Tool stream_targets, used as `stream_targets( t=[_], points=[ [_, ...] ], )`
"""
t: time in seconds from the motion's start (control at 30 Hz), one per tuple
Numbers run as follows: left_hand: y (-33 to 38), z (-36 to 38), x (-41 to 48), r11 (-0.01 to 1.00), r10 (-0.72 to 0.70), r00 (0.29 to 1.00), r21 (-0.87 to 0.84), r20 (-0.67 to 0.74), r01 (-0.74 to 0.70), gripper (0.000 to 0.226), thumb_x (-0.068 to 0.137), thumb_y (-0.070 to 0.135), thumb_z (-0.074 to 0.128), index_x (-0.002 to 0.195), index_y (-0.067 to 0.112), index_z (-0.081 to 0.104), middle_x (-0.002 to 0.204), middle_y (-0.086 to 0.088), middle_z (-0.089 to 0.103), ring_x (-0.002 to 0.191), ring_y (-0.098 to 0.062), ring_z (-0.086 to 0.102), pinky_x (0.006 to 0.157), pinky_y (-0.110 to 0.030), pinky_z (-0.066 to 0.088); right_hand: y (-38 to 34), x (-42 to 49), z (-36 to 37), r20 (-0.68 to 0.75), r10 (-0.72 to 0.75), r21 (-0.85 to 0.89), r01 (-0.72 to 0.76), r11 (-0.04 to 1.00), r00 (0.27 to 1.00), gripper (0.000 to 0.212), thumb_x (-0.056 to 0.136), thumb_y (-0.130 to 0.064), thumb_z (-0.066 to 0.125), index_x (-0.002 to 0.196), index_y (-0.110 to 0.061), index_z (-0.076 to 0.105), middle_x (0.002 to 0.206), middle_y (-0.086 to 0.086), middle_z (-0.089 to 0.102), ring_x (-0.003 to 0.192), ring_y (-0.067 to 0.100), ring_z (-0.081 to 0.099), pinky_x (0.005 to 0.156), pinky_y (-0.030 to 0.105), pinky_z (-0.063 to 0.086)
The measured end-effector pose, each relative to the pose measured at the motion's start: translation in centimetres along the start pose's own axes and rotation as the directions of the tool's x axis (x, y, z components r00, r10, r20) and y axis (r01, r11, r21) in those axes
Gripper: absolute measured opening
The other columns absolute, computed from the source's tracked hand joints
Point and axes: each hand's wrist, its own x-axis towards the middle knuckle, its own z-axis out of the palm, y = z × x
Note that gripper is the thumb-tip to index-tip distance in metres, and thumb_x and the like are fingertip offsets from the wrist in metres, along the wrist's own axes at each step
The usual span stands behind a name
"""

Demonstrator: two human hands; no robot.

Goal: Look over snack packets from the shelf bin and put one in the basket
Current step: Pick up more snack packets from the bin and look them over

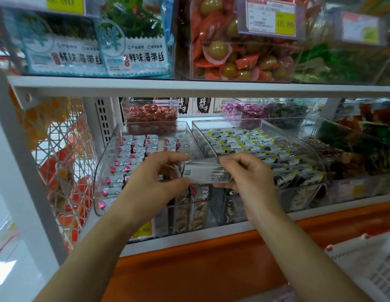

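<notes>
Left hand [159, 173] and right hand [244, 173] each pinch one end of a silver snack packet [206, 172], held just before the clear shelf bin [150, 171]. Hold it level, print facing up, then read. White basket [368, 264] sits well below-right of bin.

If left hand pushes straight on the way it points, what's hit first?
Probably the white pink-marked packets in the clear plastic bin behind it; the left hand itself pinches the silver-grey packet. Depth is unclear.
</notes>
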Motion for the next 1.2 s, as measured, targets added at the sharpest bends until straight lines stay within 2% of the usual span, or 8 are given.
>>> stream_targets(
  t=[0.17,0.37,0.57,0.67,0.83,1.03,1.13,1.2],
  points=[
    [0.3,0.2,0.3,0.996,-0.033,0.995,-0.083,-0.09,0.026,0.003,0.083,0.016,0.065,0.083,0.013,0.066,0.077,-0.001,0.065,0.056,0.004,0.057,0.046,-0.008,0.042,0.0,-0.3,0.2,0.032,-0.102,-0.161,0.106,0.981,0.994,0.018,0.083,-0.019,0.066,0.067,-0.025,0.07,0.071,0.002,0.067,0.077,0.028,0.065,0.07,0.054,0.055],
    [-0.1,-0.7,0.7,0.982,-0.129,0.982,-0.158,-0.136,0.107,0.022,0.078,0.016,0.069,0.057,0.01,0.066,0.057,0.003,0.066,0.05,-0.007,0.06,0.048,-0.018,0.052,0.0,-0.4,0.5,0.08,-0.117,-0.198,0.131,0.971,0.99,0.015,0.083,-0.018,0.066,0.07,-0.023,0.07,0.074,0.002,0.068,0.078,0.023,0.066,0.073,0.052,0.055],
    [-0.3,-0.6,0.6,0.992,-0.082,0.991,-0.101,-0.101,0.072,0.01,0.078,0.025,0.069,0.073,0.016,0.068,0.065,0.002,0.065,0.051,0.0,0.057,0.046,-0.011,0.045,-0.1,-0.5,0.6,0.067,-0.062,-0.135,0.071,0.988,0.996,0.016,0.084,-0.017,0.065,0.069,-0.019,0.071,0.074,0.005,0.068,0.077,0.026,0.067,0.069,0.046,0.059],
    [-0.3,-0.7,0.4,0.999,-0.034,0.999,-0.02,-0.027,0.033,0.016,0.078,0.023,0.07,0.093,0.019,0.065,0.072,0.0,0.062,0.052,0.004,0.055,0.045,-0.007,0.041,-0.7,0.0,-0.2,0.126,0.093,-0.007,-0.093,0.996,0.988,0.021,0.085,-0.01,0.064,0.066,-0.014,0.072,0.07,0.004,0.072,0.074,0.022,0.071,0.059,0.03,0.059],
    [-0.4,-0.9,0.4,1.0,-0.009,0.999,-0.012,-0.04,0.009,0.015,0.084,0.019,0.063,0.098,0.024,0.064,0.083,-0.001,0.067,0.064,0.005,0.06,0.051,-0.006,0.043,-1.8,1.1,-1.8,0.281,0.279,0.065,-0.308,0.949,0.918,0.018,0.084,-0.008,0.06,0.071,-0.003,0.07,0.071,0.013,0.073,0.064,0.021,0.071,0.05,0.025,0.056],
    [-0.9,-0.6,0.7,0.999,0.002,0.997,-0.038,-0.08,-0.005,0.015,0.086,0.022,0.06,0.098,0.028,0.065,0.084,0.003,0.068,0.072,0.001,0.063,0.053,-0.007,0.045,-1.1,1.5,-2.1,0.291,0.223,0.046,-0.246,0.968,0.93,0.017,0.083,-0.013,0.061,0.074,-0.006,0.073,0.077,0.013,0.073,0.073,0.021,0.072,0.056,0.022,0.056],
    [-1.2,-0.5,1.2,0.997,-0.005,0.988,-0.079,-0.157,-0.008,0.01,0.088,0.024,0.057,0.088,0.028,0.066,0.081,0.004,0.071,0.072,-0.004,0.067,0.057,-0.013,0.051,-1.0,1.4,-2.1,0.376,0.152,0.161,-0.226,0.961,0.914,0.028,0.076,-0.027,0.062,0.096,-0.008,0.072,0.097,0.015,0.072,0.089,0.024,0.07,0.07,0.025,0.058],
    [-1.3,-0.4,1.7,0.993,-0.026,0.979,-0.12,-0.203,0.001,0.011,0.089,0.025,0.057,0.087,0.026,0.067,0.079,0.007,0.072,0.073,-0.007,0.069,0.065,-0.019,0.054,-0.8,1.3,-1.8,0.404,0.073,0.115,-0.13,0.985,0.912,0.04,0.07,-0.031,0.07,0.109,-0.021,0.067,0.107,0.01,0.07,0.097,0.022,0.068,0.082,0.028,0.056]
  ],
)
